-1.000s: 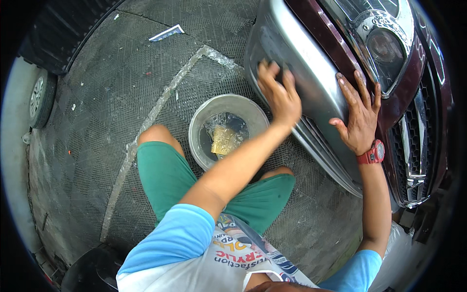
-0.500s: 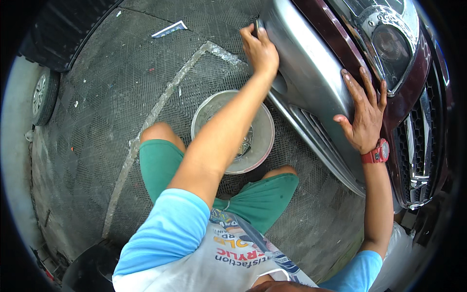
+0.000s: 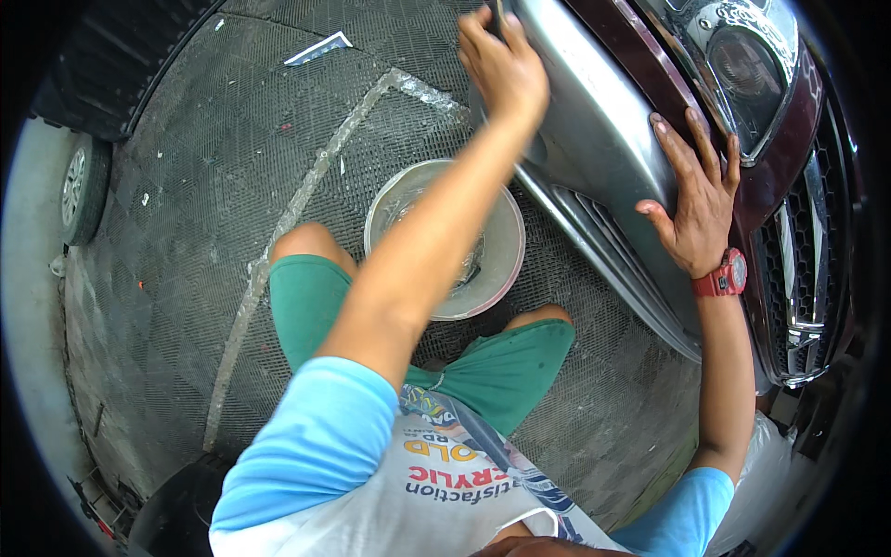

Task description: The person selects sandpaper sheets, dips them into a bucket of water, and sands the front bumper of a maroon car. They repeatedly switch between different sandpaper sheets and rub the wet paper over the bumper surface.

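Two hands on a grey bumper.
In the head view, the left hand is up at the bumper's far side edge, and its grip is closed on a thin dark piece, with most of that piece hidden by the fingers. The right hand lies flat on the bumper, its grip apart, fingers spread and pointing up near the headlight. A red watch is on the right wrist. The bumper is on the front of a dark red car, to the right. A grey bucket stands on the ribbed floor by the knees, partly behind the left arm. A wheel is far off to the left.
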Motion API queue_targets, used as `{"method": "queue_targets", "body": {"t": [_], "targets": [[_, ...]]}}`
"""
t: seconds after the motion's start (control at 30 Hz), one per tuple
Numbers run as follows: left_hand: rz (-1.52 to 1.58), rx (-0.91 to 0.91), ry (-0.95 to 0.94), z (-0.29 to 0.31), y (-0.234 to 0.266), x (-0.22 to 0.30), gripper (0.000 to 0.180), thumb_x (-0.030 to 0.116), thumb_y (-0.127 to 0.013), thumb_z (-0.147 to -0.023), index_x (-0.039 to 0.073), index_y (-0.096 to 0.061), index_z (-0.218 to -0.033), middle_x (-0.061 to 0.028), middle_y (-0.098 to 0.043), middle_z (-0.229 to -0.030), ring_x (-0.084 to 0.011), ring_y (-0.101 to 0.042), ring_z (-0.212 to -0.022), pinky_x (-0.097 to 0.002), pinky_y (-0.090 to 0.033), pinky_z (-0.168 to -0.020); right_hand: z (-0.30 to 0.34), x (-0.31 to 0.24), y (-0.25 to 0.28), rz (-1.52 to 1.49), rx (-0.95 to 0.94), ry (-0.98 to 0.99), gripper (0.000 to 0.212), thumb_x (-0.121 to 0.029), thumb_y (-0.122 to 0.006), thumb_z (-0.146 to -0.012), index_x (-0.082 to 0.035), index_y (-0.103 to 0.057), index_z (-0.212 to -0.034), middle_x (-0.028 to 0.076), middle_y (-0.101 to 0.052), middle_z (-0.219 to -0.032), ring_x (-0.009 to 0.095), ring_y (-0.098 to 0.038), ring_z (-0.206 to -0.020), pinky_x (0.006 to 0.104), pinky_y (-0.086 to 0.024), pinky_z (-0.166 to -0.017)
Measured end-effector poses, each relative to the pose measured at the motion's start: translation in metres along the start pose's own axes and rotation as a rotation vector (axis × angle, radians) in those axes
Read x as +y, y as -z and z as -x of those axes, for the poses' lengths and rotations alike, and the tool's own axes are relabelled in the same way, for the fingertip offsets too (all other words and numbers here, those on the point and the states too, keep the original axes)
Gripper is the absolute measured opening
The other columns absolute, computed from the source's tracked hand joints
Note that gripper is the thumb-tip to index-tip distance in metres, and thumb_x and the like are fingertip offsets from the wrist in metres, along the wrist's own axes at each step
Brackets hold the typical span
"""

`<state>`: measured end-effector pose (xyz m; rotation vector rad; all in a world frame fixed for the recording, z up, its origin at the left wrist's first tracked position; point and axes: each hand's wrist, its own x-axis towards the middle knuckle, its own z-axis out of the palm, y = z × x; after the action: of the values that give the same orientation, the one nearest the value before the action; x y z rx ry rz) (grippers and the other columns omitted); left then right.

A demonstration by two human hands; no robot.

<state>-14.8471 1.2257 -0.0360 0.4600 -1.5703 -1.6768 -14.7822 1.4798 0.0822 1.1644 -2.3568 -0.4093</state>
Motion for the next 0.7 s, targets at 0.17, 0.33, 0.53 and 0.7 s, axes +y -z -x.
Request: {"method": "queue_targets", "body": {"t": [0.17,0.33,0.53,0.7], "targets": [[-0.09,0.032,-0.431,0.134,-0.016,-0.008,0.043,0.024,-0.062,-0.112,-0.003,-0.046,-0.142,-0.0326,-0.043,-0.155,-0.0496,-0.045,-0.139,-0.0619,-0.035,-0.117,0.003,0.002,0.002,0.014,-0.011,-0.007,0.093,-0.086,-0.042,-0.099,-0.025,-0.047,-0.168,0.0,-0.062,-0.163,0.024,-0.036,-0.166,0.0561,-0.006,-0.139],[-0.098,0.049,-0.1,-0.015,-0.008,-0.005,0.042,0.029,-0.057,-0.115,-0.005,-0.047,-0.138,-0.0307,-0.059,-0.139,-0.0476,-0.054,-0.13,-0.0578,-0.041,-0.115,-0.001,-0.001,0.005,-0.011,0.004,0.0,0.092,-0.085,-0.044,-0.099,-0.025,-0.047,-0.168,0.001,-0.063,-0.162,0.025,-0.036,-0.166,0.0555,-0.006,-0.139],[-0.101,0.108,-0.437,0.135,-0.02,-0.007,0.043,0.024,-0.06,-0.113,-0.003,-0.047,-0.143,-0.0298,-0.047,-0.152,-0.0501,-0.046,-0.139,-0.0616,-0.035,-0.119,0.002,-0.004,0.002,0.001,-0.008,-0.006,0.092,-0.084,-0.045,-0.099,-0.024,-0.047,-0.168,0.001,-0.063,-0.161,0.025,-0.036,-0.166,0.056,-0.006,-0.139],[-0.066,0.02,-0.253,0.023,-0.009,0.002,0.037,0.026,-0.059,-0.114,0.0,-0.05,-0.139,-0.0281,-0.058,-0.142,-0.0467,-0.052,-0.135,-0.0572,-0.039,-0.116,0.004,0.001,0.001,0.005,0.002,-0.008,0.093,-0.084,-0.046,-0.098,-0.023,-0.047,-0.168,0.001,-0.062,-0.163,0.025,-0.036,-0.166,0.0568,-0.006,-0.139]]}}
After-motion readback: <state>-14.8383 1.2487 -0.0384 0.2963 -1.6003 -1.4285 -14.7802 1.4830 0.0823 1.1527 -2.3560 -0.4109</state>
